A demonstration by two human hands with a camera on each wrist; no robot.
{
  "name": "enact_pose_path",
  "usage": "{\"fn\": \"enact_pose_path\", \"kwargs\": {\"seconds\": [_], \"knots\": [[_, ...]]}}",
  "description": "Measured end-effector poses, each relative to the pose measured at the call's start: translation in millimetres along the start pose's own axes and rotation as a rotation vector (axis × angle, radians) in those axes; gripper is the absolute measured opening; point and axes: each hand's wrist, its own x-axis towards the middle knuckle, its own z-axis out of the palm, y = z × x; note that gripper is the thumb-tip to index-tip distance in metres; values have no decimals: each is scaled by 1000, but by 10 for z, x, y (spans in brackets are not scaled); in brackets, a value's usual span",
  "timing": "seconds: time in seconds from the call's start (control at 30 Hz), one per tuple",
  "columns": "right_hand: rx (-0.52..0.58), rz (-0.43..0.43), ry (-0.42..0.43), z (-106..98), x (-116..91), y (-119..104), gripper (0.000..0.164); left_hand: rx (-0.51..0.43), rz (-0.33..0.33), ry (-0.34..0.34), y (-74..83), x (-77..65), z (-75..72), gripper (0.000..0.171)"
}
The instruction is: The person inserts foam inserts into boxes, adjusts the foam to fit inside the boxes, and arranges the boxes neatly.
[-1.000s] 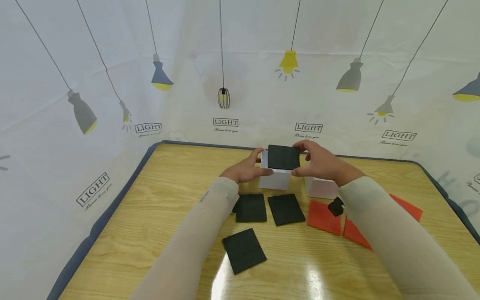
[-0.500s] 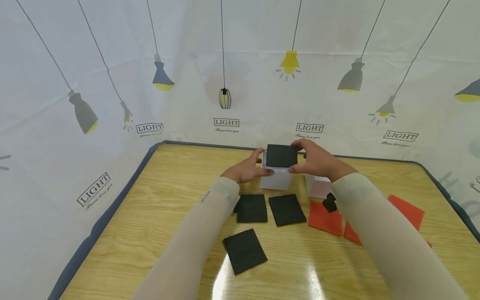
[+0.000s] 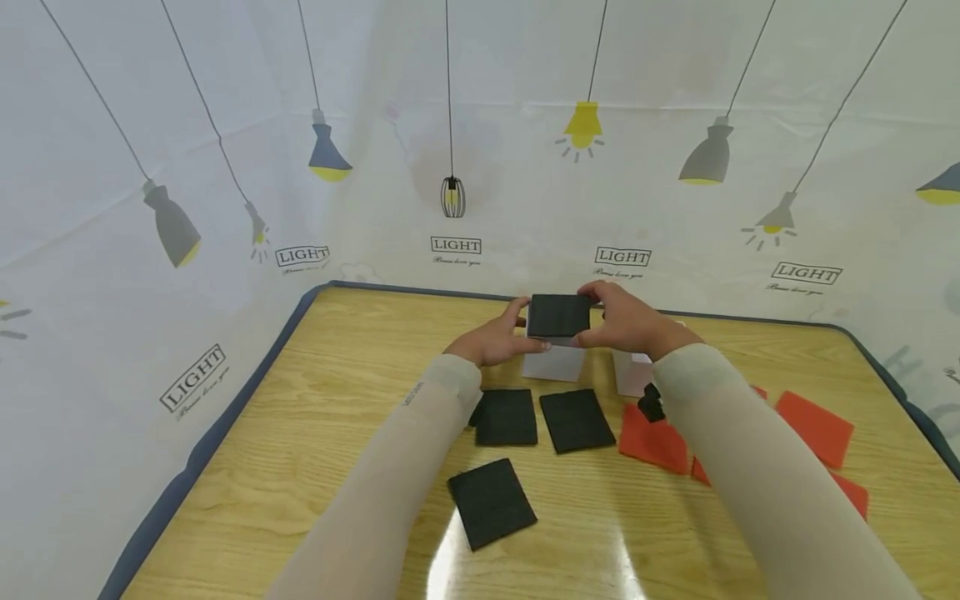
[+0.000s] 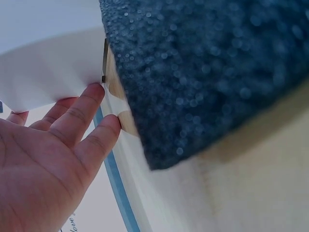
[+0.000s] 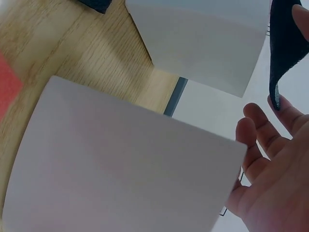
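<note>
My right hand (image 3: 628, 323) holds a thin black square pad (image 3: 558, 316) by its right side, over the top of a white box (image 3: 555, 365). In the right wrist view the pad (image 5: 285, 43) bends between the thumb and a fingertip (image 5: 285, 113). My left hand (image 3: 491, 340) grips the box's left side, thumb along the front and fingers behind. The left wrist view shows those fingers (image 4: 79, 116) against the white box wall (image 4: 53, 67). The held pad covers most of the box top in the head view.
A second white box (image 3: 632, 375) stands right of the first, partly behind my right forearm. Several black pads (image 3: 577, 420) lie on the wooden table (image 3: 322, 417) in front. Red square pads (image 3: 652, 442) lie to the right. A printed white curtain (image 3: 517, 200) stands behind.
My right hand has shifted slightly left with the black pad, which now lines up more closely over the box top. The left hand has stayed at the box.
</note>
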Motion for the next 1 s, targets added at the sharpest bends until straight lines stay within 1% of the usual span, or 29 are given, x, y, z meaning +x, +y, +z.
{"fn": "enact_pose_path", "kwargs": {"seconds": [0.1, 0.27, 0.43, 0.8, 0.9, 1.0], "knots": [[-10, 20, -11, 7, 20, 2, 88, 6, -3, -3, 16, -7, 3, 108], [-59, 50, -21, 7, 45, -15, 89, 13, 3, -14, 17, -1, 2, 108], [-103, 58, -39, -1, 48, -31, 90, 5, 4, -14, 23, -16, 2, 110], [-222, 44, -74, -40, 49, -49, 97, 25, -6, -19, 28, -31, 7, 109], [-241, 32, -64, -34, 43, -51, 99, 34, -6, -17, 17, -28, -2, 110], [-253, -14, -36, -16, 7, -64, 101, 40, -4, -15, 1, -19, -13, 110]]}}
